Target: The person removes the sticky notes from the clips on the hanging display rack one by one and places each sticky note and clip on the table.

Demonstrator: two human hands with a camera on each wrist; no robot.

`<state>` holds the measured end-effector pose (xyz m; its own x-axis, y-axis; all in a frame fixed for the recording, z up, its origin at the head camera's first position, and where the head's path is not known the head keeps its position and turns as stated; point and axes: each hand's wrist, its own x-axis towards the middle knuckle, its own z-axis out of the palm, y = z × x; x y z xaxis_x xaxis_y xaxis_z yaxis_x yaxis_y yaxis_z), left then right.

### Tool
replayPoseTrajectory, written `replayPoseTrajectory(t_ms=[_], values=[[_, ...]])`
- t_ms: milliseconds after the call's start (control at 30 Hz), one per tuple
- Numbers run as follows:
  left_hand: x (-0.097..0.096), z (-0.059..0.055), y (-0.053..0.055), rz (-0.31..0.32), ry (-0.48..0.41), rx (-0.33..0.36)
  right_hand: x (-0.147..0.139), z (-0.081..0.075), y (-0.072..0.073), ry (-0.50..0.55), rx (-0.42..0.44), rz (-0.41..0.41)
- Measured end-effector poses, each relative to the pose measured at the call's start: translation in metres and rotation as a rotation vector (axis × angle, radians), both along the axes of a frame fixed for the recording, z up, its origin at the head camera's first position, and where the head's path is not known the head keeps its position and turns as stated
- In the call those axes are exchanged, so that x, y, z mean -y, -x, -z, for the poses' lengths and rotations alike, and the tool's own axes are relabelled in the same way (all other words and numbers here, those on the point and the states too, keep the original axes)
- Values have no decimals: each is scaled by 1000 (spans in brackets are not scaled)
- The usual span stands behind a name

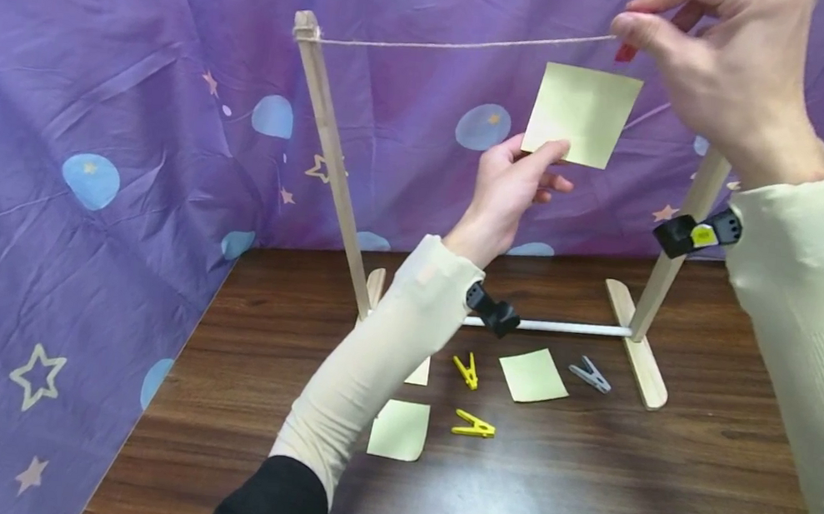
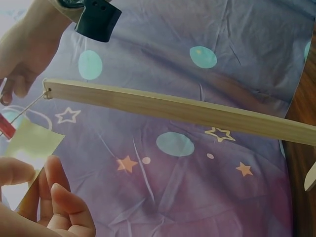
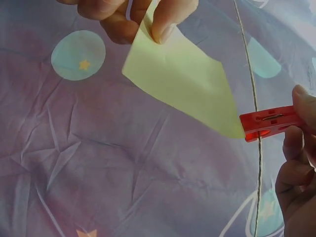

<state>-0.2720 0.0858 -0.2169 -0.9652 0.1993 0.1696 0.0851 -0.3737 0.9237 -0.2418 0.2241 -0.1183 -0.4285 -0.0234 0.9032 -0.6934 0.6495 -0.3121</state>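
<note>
My left hand pinches a pale yellow-green sticky note by its lower edge, thumb in front. My right hand is raised at the string and pinches the handle end of a red clothespin between thumb and fingers. In the right wrist view the clothespin lies across the string, and its tip is right at one corner of the note. The right hand hides most of the clothespin in the head view.
The string runs from the top of a wooden post; a second post stands at right, joined by a white rod. On the table lie yellow clothespins, a grey clothespin and more sticky notes. A purple curtain hangs behind.
</note>
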Motion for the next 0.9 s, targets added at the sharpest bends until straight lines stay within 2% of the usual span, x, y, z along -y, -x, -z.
replayPoseTrajectory(t_ms=[167, 367, 600, 700, 900], values=[[1, 1, 1, -2, 10, -1, 0, -2, 0, 22, -1, -28], [2, 1, 0, 2, 24, -3, 3, -7, -1, 119, 34, -94], [3, 2, 0, 13, 40, -21, -2, -5, 4, 27, -76, -96], [4, 2, 0, 11, 47, -24, -1, -5, 3, 51, -60, -105], [5, 2, -1, 2, 71, -40, -1, -5, 0, 31, -80, -97]])
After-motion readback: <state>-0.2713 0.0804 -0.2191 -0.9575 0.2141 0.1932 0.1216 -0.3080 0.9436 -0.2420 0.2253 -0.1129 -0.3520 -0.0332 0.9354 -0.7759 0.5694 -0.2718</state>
